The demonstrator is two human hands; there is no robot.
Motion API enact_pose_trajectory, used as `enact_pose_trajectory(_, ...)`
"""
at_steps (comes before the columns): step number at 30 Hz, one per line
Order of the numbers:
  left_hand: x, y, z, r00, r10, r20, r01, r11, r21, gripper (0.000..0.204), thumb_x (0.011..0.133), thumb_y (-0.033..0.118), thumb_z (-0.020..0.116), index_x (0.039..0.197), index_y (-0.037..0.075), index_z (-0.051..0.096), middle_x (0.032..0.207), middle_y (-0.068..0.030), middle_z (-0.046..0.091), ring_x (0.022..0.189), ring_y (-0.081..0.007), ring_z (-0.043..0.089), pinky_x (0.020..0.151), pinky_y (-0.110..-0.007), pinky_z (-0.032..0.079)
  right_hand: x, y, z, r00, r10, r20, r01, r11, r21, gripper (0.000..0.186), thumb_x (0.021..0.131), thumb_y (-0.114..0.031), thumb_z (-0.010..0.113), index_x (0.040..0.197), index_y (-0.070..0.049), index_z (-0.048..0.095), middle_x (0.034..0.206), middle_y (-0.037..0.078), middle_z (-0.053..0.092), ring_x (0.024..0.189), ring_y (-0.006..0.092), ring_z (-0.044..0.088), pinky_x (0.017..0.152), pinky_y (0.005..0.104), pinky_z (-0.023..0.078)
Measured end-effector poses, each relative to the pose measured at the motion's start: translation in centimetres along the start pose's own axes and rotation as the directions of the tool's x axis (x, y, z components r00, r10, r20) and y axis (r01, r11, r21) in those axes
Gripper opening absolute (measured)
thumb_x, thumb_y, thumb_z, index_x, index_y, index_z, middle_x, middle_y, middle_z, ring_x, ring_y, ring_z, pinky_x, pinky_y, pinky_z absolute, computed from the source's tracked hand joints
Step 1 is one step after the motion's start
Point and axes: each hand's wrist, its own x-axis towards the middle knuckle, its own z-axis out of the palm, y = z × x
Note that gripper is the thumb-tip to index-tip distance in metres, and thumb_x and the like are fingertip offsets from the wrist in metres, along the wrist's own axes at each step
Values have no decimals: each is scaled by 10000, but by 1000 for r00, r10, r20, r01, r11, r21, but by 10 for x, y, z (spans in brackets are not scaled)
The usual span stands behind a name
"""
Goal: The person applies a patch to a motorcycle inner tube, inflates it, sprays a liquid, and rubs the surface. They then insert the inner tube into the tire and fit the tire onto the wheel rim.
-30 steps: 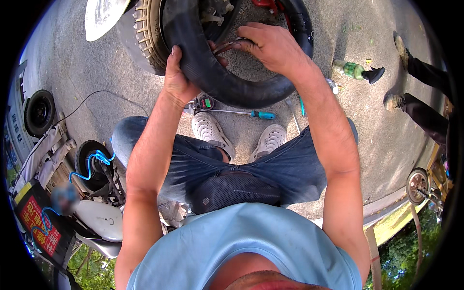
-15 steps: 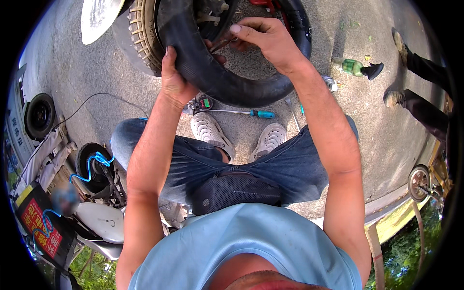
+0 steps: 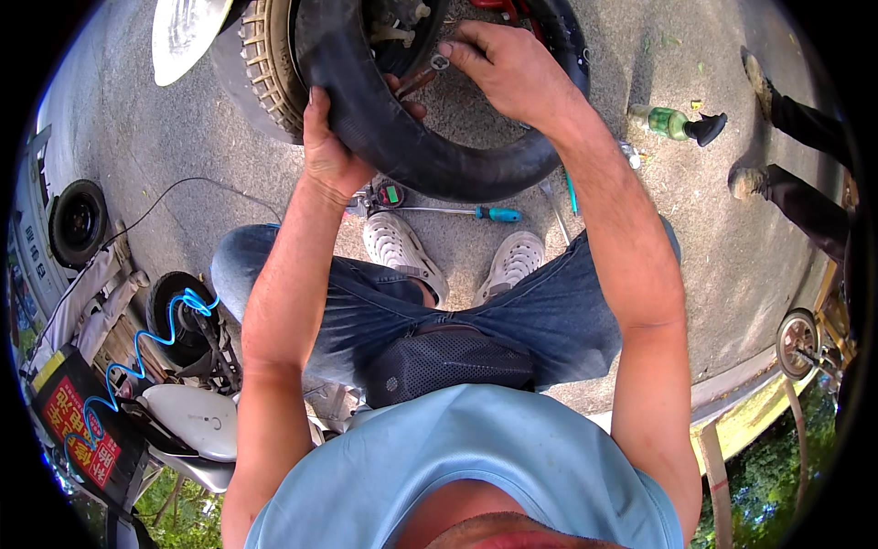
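My left hand (image 3: 334, 151) is closed around a black inner tube (image 3: 457, 169), thumb on the near face and fingertips inside the ring. A slim metal tool (image 3: 419, 80) with a round end slants from those fingertips. My right hand (image 3: 512, 73) is closed at the tool's upper end, thumb beside the round end. Behind the tube stands a wheel with a knobby tyre (image 3: 270, 64); red metal (image 3: 489, 5) shows at the top edge. Below the tube lie a gauge with a green display (image 3: 389, 195) and a teal-handled screwdriver (image 3: 498, 215).
A green bottle (image 3: 668, 123) lies on the pavement (image 3: 695, 229), right of the tube. Another person's legs and shoes (image 3: 796, 119) are at the far right. Wheels (image 3: 78, 222), a coiled blue hose (image 3: 187, 302) and a white seat-like shape (image 3: 192, 416) are at left.
My right hand has risen and shifted slightly, so the tool's round end now shows beside my thumb. My left hand and the tube have moved a little to the left.
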Motion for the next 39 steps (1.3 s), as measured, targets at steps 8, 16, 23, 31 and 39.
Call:
enact_pose_trajectory(8,2,-1,-3,999,1,-42,2,997,73,1045,763,877,584,1346,9,563,1305,-251,622,1134,-399,649,1010,-557,537,-4,17,12,998,66,10,-63,865,497,258,1008,-298,674,1048,-43,680,792,65,686,741,200,700,658,351,522)
enact_pose_trajectory(16,1,-1,3,1000,9,-14,-9,1000,17,968,796,809,645,1328,3,590,1205,-161,680,1097,-420,687,985,-584,559,-4,17,17,901,316,297,-426,524,737,450,1018,-479,644,919,-44,698,684,31,636,590,138,646,561,308,490)
enact_pose_trajectory(23,1,0,-1,999,24,-44,-21,997,72,1001,796,852,577,1342,14,568,1353,-254,598,1128,-405,645,1009,-575,526,-2,3,9,998,27,-51,-23,996,84,393,1024,-398,638,1016,-10,698,748,113,672,709,233,692,648,424,505)
enact_pose_trajectory(31,2,0,-2,1000,-12,-5,12,998,64,999,784,848,592,1341,20,573,1369,-259,591,1131,-399,641,1012,-563,519,4,2,-4,996,45,80,-71,926,370,237,971,-89,649,1178,24,629,973,144,702,942,274,661,881,361,514)
enact_pose_trajectory(39,2,1,-1,1000,-9,-9,10,998,65,1008,772,839,616,1357,20,556,1348,-266,600,1129,-397,641,1017,-561,517,5,10,19,993,-19,-113,58,933,354,247,977,-163,636,1165,-16,698,941,118,735,876,263,703,816,378,537)
